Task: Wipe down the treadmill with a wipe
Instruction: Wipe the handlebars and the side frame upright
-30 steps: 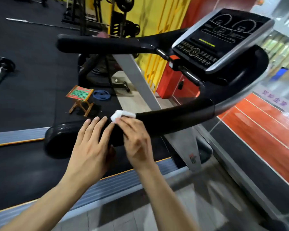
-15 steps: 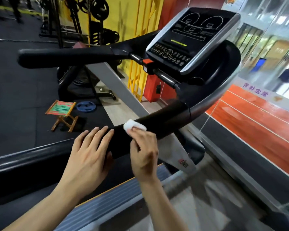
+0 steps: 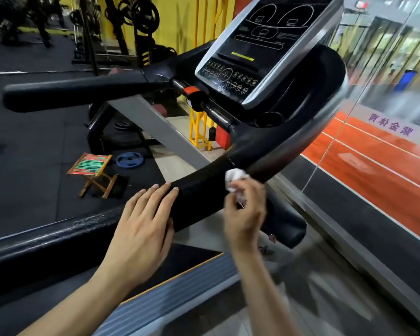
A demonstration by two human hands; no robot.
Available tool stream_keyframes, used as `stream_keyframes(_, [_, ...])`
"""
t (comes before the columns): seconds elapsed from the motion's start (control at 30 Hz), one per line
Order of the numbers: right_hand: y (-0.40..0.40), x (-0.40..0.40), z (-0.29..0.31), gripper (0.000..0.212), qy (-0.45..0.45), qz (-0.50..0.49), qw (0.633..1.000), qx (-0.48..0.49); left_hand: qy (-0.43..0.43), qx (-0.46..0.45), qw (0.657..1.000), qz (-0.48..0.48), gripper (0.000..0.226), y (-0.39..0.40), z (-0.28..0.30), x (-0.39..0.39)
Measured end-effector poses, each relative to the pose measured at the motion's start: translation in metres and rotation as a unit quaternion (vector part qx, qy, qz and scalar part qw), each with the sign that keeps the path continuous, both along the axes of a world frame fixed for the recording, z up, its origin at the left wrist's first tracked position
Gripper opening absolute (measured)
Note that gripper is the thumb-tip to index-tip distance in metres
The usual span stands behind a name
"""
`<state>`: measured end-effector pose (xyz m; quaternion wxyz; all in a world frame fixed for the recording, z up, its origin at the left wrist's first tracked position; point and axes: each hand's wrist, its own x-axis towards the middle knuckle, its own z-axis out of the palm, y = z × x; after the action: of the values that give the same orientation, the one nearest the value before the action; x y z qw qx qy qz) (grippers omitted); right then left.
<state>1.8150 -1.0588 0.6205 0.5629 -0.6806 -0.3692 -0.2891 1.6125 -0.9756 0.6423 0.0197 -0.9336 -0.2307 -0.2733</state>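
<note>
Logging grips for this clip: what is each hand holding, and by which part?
The right hand pinches the crumpled wipe by its lower end. The left hand holds nothing; it lies flat on the handrail.

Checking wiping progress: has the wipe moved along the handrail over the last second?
Yes. The wipe, pinched by the right hand, has slid up the handrail toward the console.
</note>
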Motion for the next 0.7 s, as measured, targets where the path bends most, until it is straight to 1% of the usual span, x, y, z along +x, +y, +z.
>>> stream_keyframes(0.07, [0.004,-0.036,-0.02,0.021,-0.061,0.078,0.994,-0.035,-0.016,-0.004,1.0,0.002,0.053,-0.004,0.002,0.015])
stream_keyframes(0.13, [0.003,-0.061,-0.037,0.022,-0.116,0.168,0.974,-0.098,-0.03,-0.015,0.999,0.005,0.053,-0.007,0.002,0.025])
stream_keyframes(0.17, [0.0,-0.061,-0.041,0.02,-0.138,0.193,0.964,-0.121,-0.032,-0.019,0.999,0.007,0.053,-0.01,0.002,0.029])
stream_keyframes(0.23, [-0.004,-0.038,-0.029,0.016,-0.185,0.218,0.949,-0.134,-0.033,-0.015,0.999,0.017,0.052,-0.014,0.003,0.033])
stream_keyframes(0.27, [-0.007,-0.019,-0.02,0.017,-0.188,0.218,0.948,-0.136,-0.032,-0.012,0.999,0.024,0.051,-0.016,0.004,0.034])
stream_keyframes(0.33, [-0.014,0.026,0.001,0.024,-0.137,0.162,0.971,-0.109,-0.03,-0.01,0.999,0.044,0.051,-0.02,0.004,0.037])
stream_keyframes(0.4, [-0.02,0.082,0.014,0.021,-0.039,0.058,0.997,-0.021,-0.027,-0.007,0.998,0.065,0.051,-0.025,0.004,0.042])
stream_keyframes(0.47, [-0.027,0.125,0.02,0.018,0.065,-0.025,0.997,0.034,-0.026,-0.009,0.997,0.077,0.053,-0.029,0.003,0.047])
stream_keyframes(0.5, [-0.029,0.132,0.019,0.018,0.087,-0.036,0.995,0.041,-0.025,-0.006,0.996,0.08,0.054,-0.031,0.003,0.05])
stream_keyframes(0.53, [-0.028,0.127,0.018,0.019,0.085,-0.023,0.996,0.035,-0.024,-0.002,0.996,0.08,0.055,-0.033,0.002,0.053])
stream_keyframes(0.6, [-0.021,0.092,0.013,0.023,0.024,0.052,0.998,0.01,-0.02,0.002,0.997,0.074,0.057,-0.035,0.002,0.062])
stream_keyframes(0.63, [-0.018,0.068,0.009,0.023,-0.027,0.1,0.994,-0.027,-0.02,0.002,0.997,0.068,0.058,-0.035,0.002,0.067])
stream_keyframes(0.7, [-0.014,0.034,0.002,0.024,-0.127,0.172,0.971,-0.104,-0.023,-0.001,0.999,0.049,0.059,-0.034,0.002,0.076])
